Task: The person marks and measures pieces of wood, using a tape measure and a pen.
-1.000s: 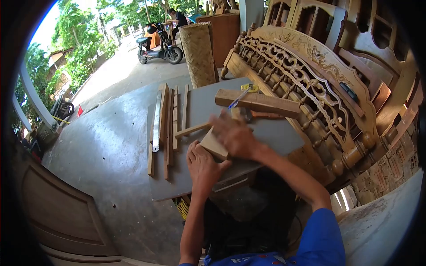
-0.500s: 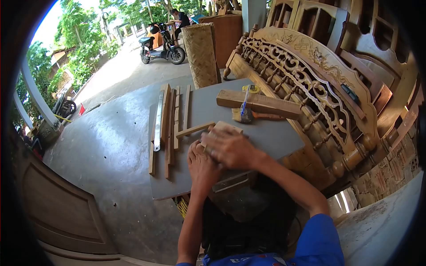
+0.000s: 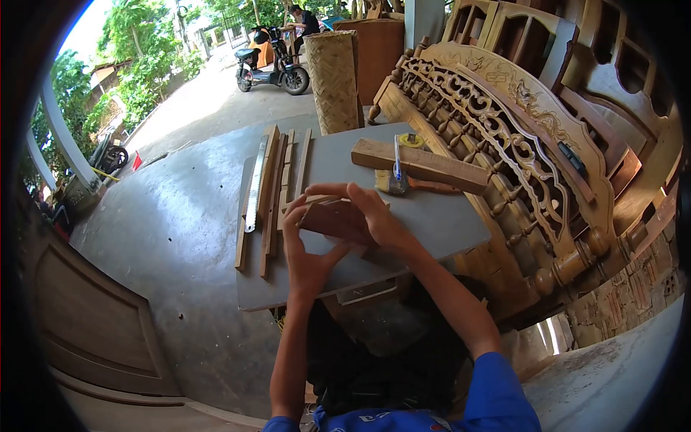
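Observation:
A small piece of wood [image 3: 338, 219] with a reddish-brown face is tilted up between my two hands above the near part of the grey tabletop [image 3: 432, 223]. My left hand [image 3: 306, 255] grips its left side, thumb below and fingers curled over the upper edge. On the other side my right hand [image 3: 378, 219] holds the right edge, its fingers reaching across the top. Lighter wood shows partly behind the piece, mostly hidden by the hands. Just beyond my right hand lies a paintbrush [image 3: 389, 181], with a blue-and-white pen [image 3: 396, 158] next to it.
Left on the table are a metal saw blade [image 3: 254, 191] and several wooden strips [image 3: 270, 194]. A thick wooden beam [image 3: 432, 169] and a yellow tape measure [image 3: 410, 140] lie at the back right. Carved furniture [image 3: 497, 129] leans right. A person [image 3: 306, 25] is beyond a scooter [image 3: 273, 68].
My hands were low and close together over the wood, the right across the left. Now they are apart at its two sides, and the piece is tilted up. The view has shifted slightly.

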`<state>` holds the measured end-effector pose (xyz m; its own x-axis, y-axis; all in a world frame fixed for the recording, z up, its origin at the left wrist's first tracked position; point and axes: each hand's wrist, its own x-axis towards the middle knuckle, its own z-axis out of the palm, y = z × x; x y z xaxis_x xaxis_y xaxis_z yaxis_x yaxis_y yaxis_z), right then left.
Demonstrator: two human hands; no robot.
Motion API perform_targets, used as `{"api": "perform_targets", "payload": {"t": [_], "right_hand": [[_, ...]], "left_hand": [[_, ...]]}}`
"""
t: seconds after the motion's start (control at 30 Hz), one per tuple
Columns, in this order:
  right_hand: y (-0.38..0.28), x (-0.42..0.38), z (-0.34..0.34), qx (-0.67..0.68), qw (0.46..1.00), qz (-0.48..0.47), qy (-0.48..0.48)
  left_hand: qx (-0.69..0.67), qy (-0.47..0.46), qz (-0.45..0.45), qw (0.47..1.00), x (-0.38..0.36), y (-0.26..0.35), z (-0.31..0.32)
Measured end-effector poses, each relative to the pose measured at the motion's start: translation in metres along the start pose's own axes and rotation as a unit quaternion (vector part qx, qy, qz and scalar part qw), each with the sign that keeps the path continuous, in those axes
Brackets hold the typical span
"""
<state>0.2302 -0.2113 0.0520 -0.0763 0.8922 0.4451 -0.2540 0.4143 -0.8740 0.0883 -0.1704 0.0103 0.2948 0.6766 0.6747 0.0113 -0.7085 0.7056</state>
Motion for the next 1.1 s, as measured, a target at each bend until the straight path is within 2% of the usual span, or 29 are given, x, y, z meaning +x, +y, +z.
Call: {"api": "perform_targets", "payload": {"t": [0.07, 0.1, 0.13, 0.17, 0.2, 0.23, 0.27, 0.3, 0.33, 0.37, 0.47, 0.5, 0.57, 0.6, 0.63, 0.67, 0.73, 0.83, 0.93, 0.97, 1.03, 1.1], "right_hand": [[-0.014, 0.0, 0.001, 0.017, 0.997, -0.018, 0.073], [-0.018, 0.003, -0.01, -0.043, 0.995, -0.05, 0.08], [-0.021, 0.0, -0.022, -0.204, 0.975, -0.077, 0.045], [-0.022, -0.006, -0.036, -0.359, 0.928, -0.102, 0.007], [-0.019, -0.011, -0.049, -0.505, 0.853, -0.126, -0.032], [-0.012, -0.017, -0.054, -0.532, 0.842, -0.042, -0.073], [-0.007, -0.021, -0.056, -0.586, 0.806, -0.015, -0.078], [-0.012, -0.021, -0.05, -0.638, 0.765, 0.011, -0.084], [-0.018, -0.019, -0.044, -0.687, 0.72, 0.038, -0.09], [-0.02, -0.013, -0.034, -0.695, 0.707, 0.1, -0.086], [-0.018, -0.006, -0.019, -0.749, 0.648, 0.124, -0.069], [-0.003, -0.009, -0.026, -0.742, 0.668, 0.044, -0.032], [0.037, -0.016, -0.049, -0.713, 0.69, -0.115, 0.044], [0.035, -0.017, -0.047, -0.708, 0.701, -0.074, 0.046], [0.032, -0.017, -0.043, -0.701, 0.711, -0.031, 0.046], [0.03, -0.02, -0.039, -0.692, 0.72, 0.013, 0.045], [0.026, -0.028, -0.034, -0.676, 0.732, 0.023, 0.08], [0.012, -0.03, -0.022, -0.681, 0.723, 0.058, 0.098], [0.014, -0.032, -0.018, -0.674, 0.725, 0.062, 0.132], [0.016, -0.032, -0.019, -0.668, 0.727, 0.056, 0.15], [0.032, -0.031, -0.023, -0.678, 0.711, 0.028, 0.183], [0.033, -0.032, -0.025, -0.683, 0.704, 0.017, 0.194]], "left_hand": [[0.051, 0.029, 0.027, 0.998, 0.002, 0.02, -0.015], [0.094, 0.049, 0.064, 0.992, 0.002, 0.026, -0.026], [0.136, 0.069, 0.103, 0.983, 0.004, 0.032, -0.037], [0.178, 0.088, 0.142, 0.97, 0.005, 0.038, -0.045], [0.157, 0.1, 0.099, 0.978, 0.005, 0.043, -0.05], [0.135, 0.114, 0.056, 0.983, 0.004, 0.047, -0.054], [0.113, 0.127, 0.012, 0.985, 0.003, 0.049, -0.057], [0.157, 0.078, 0.096, 0.98, 0.006, 0.047, -0.056], [0.176, 0.04, 0.094, 0.979, 0.006, 0.045, -0.05], [0.196, 0.0, 0.091, 0.976, 0.002, 0.045, -0.039], [0.252, -0.122, 0.038, 0.959, -0.004, 0.04, -0.014], [0.266, -0.163, 0.011, 0.95, -0.007, 0.039, -0.007], [0.331, -0.165, 0.064, 0.927, -0.012, 0.038, 0.006], [0.361, -0.166, 0.09, 0.913, -0.014, 0.041, 0.012], [0.41, -0.212, 0.031, 0.887, -0.012, 0.046, 0.018], [0.38, -0.243, -0.032, 0.892, -0.002, 0.052, 0.021], [0.318, -0.3, -0.155, 0.886, 0.027, 0.061, 0.028], [0.284, -0.306, -0.123, 0.9, 0.053, 0.032, 0.046], [0.307, -0.246, -0.057, 0.918, 0.052, 0.008, 0.061], [0.278, -0.235, -0.063, 0.929, 0.045, 0.006, 0.057], [0.216, -0.216, -0.075, 0.949, 0.016, 0.033, 0.037], [0.25, -0.193, -0.041, 0.948, -0.017, 0.041, 0.029]]}}
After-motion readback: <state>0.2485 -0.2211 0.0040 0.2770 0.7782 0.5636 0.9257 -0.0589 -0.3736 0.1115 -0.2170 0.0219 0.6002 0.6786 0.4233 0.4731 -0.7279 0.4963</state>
